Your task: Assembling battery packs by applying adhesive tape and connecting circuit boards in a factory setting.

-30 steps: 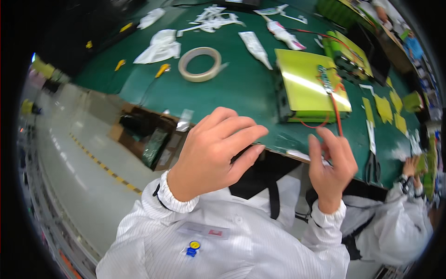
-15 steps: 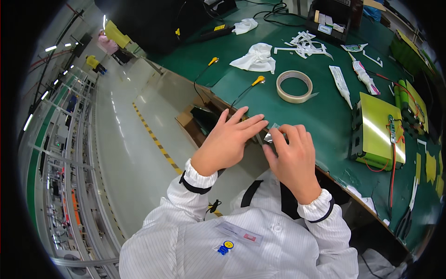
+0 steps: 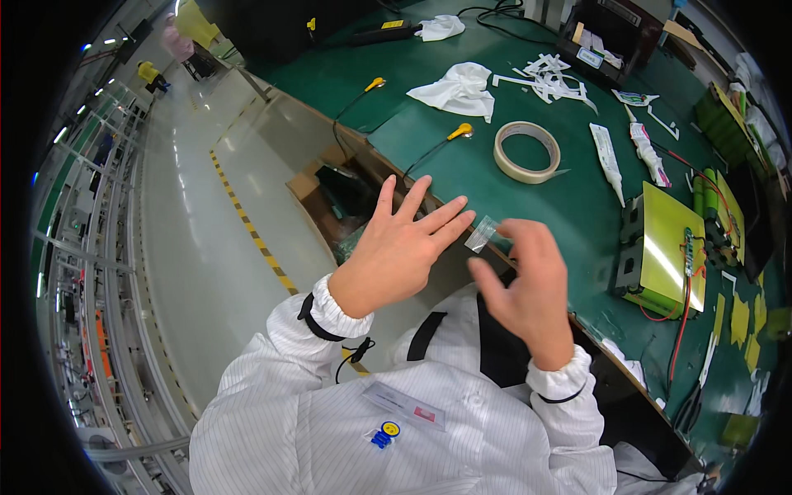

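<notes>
Holding our left hand (image 3: pixel 388 262) splayed, we poise our right hand (image 3: pixel 536 293), fingers parted, beside clear tape (image 3: pixel 480 236); corner-pinching seems best.

**Head cam, from above**

Wide fisheye cam, head-worn — it looks down & fwd, quite near to left hand (image 3: pixel 392 256) and right hand (image 3: pixel 535 289). Green table (image 3: pixel 569 227) takes upper R, grey floor (image 3: pixel 188 247) L — straight edges bend at rim.
</notes>
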Demonstrator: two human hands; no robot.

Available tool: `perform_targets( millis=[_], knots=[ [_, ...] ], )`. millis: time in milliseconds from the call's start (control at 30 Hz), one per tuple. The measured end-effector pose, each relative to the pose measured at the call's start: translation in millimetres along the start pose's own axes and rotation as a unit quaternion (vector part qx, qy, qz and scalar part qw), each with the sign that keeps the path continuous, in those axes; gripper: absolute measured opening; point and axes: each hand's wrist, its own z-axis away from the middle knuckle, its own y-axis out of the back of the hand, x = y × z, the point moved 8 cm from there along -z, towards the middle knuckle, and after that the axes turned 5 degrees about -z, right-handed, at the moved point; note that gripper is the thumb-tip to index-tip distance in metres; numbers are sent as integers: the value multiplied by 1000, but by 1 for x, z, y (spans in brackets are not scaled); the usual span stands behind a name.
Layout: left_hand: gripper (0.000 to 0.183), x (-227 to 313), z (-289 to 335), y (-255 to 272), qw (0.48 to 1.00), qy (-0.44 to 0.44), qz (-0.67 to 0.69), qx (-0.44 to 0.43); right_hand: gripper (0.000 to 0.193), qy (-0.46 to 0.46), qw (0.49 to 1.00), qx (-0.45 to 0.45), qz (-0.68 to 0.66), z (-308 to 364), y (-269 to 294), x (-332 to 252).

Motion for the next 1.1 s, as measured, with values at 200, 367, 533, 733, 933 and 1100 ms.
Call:
perform_targets(
  millis=[200, 367, 533, 733, 933, 1100],
  knots=[
    [63, 0, 2, 0, 1000, 11, 7, 10, 20, 89, 991, 37, 97, 2, -14, -10],
    [62, -1, 4, -3, 1000, 13, -11, 10, 9, -77, 991, 98, -38, -2, -4, 12],
    [61, -1, 4, -2, 1000, 8, -14, 21, 11, -114, 985, 129, -18, 1, 2, 16],
    [62, -2, 5, -3, 999, 11, -12, 28, 11, -120, 974, 190, -31, 4, 9, 18],
    [62, -5, 5, -2, 999, 7, 2, 33, 11, -156, 961, 219, -70, 4, 12, 26],
    [63, -7, 7, -6, 999, 13, 17, 25, 14, -141, 939, 304, -80, 12, 21, 26]
  ],
)
